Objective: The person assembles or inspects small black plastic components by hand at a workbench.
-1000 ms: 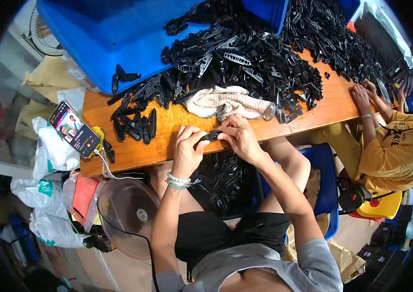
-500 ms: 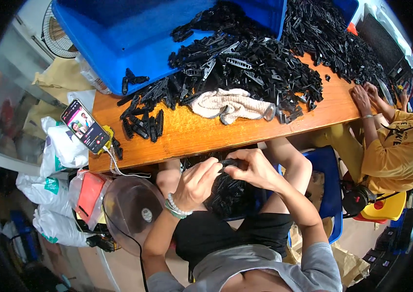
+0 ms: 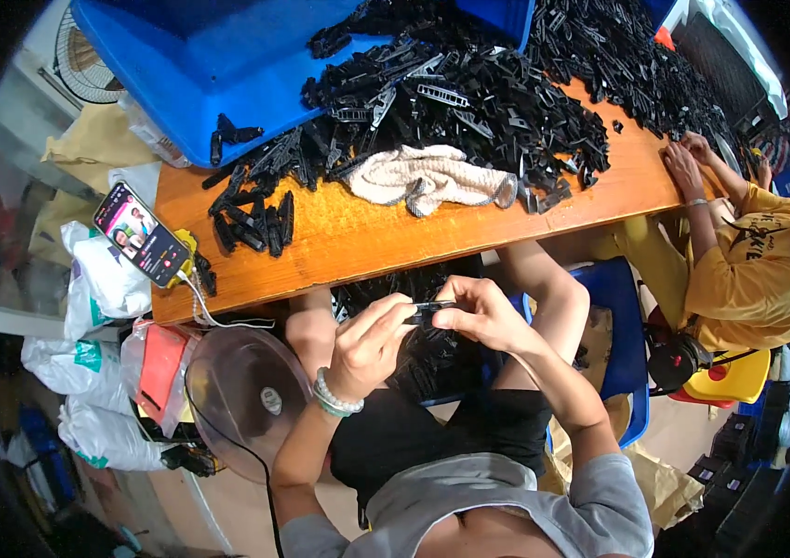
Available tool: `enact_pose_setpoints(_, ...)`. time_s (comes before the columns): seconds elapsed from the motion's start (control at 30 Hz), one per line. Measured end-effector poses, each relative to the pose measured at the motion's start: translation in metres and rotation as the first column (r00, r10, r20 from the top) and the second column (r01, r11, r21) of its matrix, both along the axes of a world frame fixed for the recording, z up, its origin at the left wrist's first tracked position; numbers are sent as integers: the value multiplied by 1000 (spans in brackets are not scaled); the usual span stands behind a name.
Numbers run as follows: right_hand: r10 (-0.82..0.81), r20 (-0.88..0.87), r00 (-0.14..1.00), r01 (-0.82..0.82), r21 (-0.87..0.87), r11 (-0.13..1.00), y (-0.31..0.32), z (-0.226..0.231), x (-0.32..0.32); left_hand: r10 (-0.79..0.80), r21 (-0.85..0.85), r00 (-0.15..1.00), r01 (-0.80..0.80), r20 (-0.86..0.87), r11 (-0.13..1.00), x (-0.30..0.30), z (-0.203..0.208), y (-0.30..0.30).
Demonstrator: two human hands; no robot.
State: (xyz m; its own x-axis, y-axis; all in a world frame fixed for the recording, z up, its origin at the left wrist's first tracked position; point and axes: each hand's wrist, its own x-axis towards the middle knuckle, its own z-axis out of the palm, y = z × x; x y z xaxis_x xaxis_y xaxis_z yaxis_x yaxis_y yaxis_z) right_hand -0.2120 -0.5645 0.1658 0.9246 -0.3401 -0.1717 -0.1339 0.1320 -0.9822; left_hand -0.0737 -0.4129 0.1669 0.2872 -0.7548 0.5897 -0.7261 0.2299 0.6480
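Observation:
Above my lap, just off the table's front edge, a small narrow black plastic piece [image 3: 427, 310] is held between my two hands. My left hand [image 3: 365, 342], with a beaded bracelet at its wrist, pinches one end. The thumb and fingers of my right hand [image 3: 481, 316] close on the other end. Fingers partly cover the piece, so its exact kind is unclear. Beneath my hands, between my knees, lies a heap of dark plastic pieces [image 3: 428, 358]. On the table, a large pile of black plastic parts [image 3: 497, 116] spreads beyond a crumpled white cloth [image 3: 418, 181].
A tipped blue tub [image 3: 255, 93] rests on the wooden table [image 3: 321, 256]. At the table's left corner stands a phone [image 3: 141, 234] with a white cable. A clear plastic basin [image 3: 246, 395] sits left of my legs. At right, a person in yellow [image 3: 749, 270] handles parts.
The view has shifted slightly, so the table and its contents sit further left and higher. Both hands keep hold of the black piece, which now shows more plainly between my fingertips.

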Motion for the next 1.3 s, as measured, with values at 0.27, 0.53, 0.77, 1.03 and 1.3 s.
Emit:
enact_pose_setpoints(0.27, -11, -85, 996, 28, 204, 979, -8, 18, 10, 9, 54, 987, -1, -158, 999, 23, -5, -7)
enact_pose_setpoints(0.53, 0, -130, 992, -33, -253, 967, 4, 26, 14, -57, 117, 998, 57, -3, 991, 18, 15, 3)
enact_pose_setpoints(0.77, 209, -76, 975, -198, 132, 971, -2, 21, 5, -93, 41, 996, 93, -3, 995, 13, 17, 11)
enact_pose_setpoints(1.03, 203, -5, 979, -196, 241, 951, 2, 15, 1, -44, 13, 998, 44, 43, 999, -1, 23, 12)
enact_pose_setpoints(1.3, -31, 266, 964, 218, -712, 668, -1, 10, 19, 115, 36, 983, -111, -142, 993, 25, 0, -9)
